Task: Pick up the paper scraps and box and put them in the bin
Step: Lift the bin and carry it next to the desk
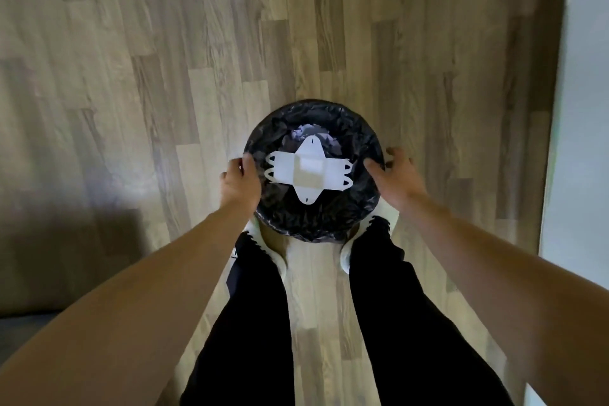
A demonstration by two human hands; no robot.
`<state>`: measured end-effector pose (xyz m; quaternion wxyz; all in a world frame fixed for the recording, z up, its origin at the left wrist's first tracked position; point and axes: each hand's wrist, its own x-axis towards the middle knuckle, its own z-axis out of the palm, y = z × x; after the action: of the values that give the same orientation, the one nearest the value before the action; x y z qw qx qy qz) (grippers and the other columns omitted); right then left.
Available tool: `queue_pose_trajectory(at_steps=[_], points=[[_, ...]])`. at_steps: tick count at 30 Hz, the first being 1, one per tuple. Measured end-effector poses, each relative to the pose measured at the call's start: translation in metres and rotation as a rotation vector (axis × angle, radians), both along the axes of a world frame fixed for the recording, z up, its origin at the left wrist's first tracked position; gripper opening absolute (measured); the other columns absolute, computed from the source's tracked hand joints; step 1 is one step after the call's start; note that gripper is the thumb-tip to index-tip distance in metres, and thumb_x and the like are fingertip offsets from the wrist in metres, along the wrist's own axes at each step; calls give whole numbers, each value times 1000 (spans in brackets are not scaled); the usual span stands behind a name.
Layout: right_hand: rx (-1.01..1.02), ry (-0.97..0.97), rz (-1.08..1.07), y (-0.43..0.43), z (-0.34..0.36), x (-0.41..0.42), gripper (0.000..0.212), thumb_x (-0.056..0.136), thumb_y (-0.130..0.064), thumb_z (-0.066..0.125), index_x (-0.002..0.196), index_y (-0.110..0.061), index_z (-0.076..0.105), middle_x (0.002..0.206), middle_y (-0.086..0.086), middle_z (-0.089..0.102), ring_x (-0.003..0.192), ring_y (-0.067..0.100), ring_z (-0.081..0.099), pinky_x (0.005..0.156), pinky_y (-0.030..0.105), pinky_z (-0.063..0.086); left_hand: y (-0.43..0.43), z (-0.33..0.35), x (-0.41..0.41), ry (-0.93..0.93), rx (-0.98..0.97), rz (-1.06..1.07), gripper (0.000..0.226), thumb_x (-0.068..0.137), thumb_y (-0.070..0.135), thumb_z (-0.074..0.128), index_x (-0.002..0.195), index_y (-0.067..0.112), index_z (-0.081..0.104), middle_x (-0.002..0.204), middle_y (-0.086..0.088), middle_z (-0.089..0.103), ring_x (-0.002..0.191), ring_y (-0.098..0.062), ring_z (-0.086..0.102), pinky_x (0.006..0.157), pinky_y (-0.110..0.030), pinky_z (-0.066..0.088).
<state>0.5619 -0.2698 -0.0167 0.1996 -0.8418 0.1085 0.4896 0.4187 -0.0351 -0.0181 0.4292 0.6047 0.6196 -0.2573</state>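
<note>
The bin [314,234] is seen from straight above, planted on the wooden floor [164,76] just ahead of the shoes, so everything can be dropped straight down; the black liner [263,138] is folded over the rim to stay put. The box [309,170], flattened into a white cross, is lying across the crumpled scraps [303,132] inside, towards the bin's centre, nothing pinning it. The left hand [240,183] is set at nine o'clock on the rim, fingers curled over the liner's edge, seemingly to steady it; the right hand [393,175] is held at three o'clock, its grip released, fingers spread, touching nothing clearly. The box is judged delivered; no scraps are seen on the floor in view.
</note>
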Motion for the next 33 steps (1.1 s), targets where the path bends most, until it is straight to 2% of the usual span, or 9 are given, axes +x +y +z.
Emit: queue_pose_trajectory(at_steps=[6, 10, 12, 16, 19, 22, 27, 30, 33], points=[[47, 26, -222, 8, -42, -11, 41, 104, -27, 55, 142, -14, 59, 107, 6, 63, 105, 35, 66, 100, 49, 57, -3, -20, -7, -116, 42, 119, 58, 109, 47, 21, 156, 17, 38, 163, -9, 42, 150, -31, 38, 124, -41, 28], [9, 12, -271, 4, 2, -18, 24, 99, -19, 56, 114, -4, 67, 86, 8, 61, 86, 31, 60, 77, 42, 52, -3, 27, -12, -174, 9, 202, 61, 106, 57, 23, 155, 27, 43, 157, -1, 48, 147, -23, 42, 119, -35, 30], [22, 14, -257, 6, 46, -12, 20, 96, -18, 57, 102, -1, 67, 87, 19, 65, 82, 34, 64, 71, 43, 51, 3, 63, -2, -217, 10, 241, 63, 106, 59, 24, 155, 24, 43, 153, -1, 50, 146, -24, 42, 117, -35, 31], [27, -13, -291, 12, 152, 10, 28, 96, -21, 56, 116, -4, 68, 117, 24, 74, 107, 43, 71, 97, 59, 57, 18, 148, 22, -299, -57, 230, 62, 103, 62, 24, 136, 24, 61, 130, 3, 62, 129, -23, 55, 109, -36, 40], [44, -79, -360, 25, 249, 37, 11, 98, -23, 56, 99, -17, 64, 114, 18, 76, 104, 37, 72, 98, 55, 58, 31, 234, 44, -396, -105, 248, 53, 101, 62, 29, 111, 27, 67, 116, 2, 71, 118, -21, 64, 105, -38, 47], [117, -192, -417, 40, 352, 58, 9, 99, -20, 58, 91, -20, 61, 115, 21, 75, 103, 37, 72, 97, 53, 58, 40, 331, 72, -490, -124, 258, 43, 106, 54, 31, 110, 26, 64, 103, 9, 69, 106, -13, 65, 98, -32, 48], [230, -335, -531, 41, 487, 75, 8, 97, -27, 62, 93, -24, 68, 90, -1, 72, 87, 22, 70, 83, 40, 58, 49, 459, 103, -633, -141, 213, 47, 106, 52, 35, 109, 23, 72, 108, 2, 75, 105, -14, 68, 97, -35, 53], [313, -344, -633, 24, 539, 78, 22, 95, -32, 65, 111, -21, 74, 98, -1, 78, 94, 23, 75, 88, 43, 62, 49, 511, 119, -664, -152, 158, 55, 97, 66, 41, 117, 28, 75, 118, 1, 78, 115, -19, 70, 106, -43, 52], [410, -360, -746, -5, 579, 78, 17, 97, -27, 66, 108, -20, 76, 95, -1, 81, 88, 18, 78, 74, 33, 61, 29, 551, 142, -701, -120, 115, 56, 93, 69, 44, 117, 30, 76, 118, 3, 78, 116, -18, 69, 109, -45, 50]])
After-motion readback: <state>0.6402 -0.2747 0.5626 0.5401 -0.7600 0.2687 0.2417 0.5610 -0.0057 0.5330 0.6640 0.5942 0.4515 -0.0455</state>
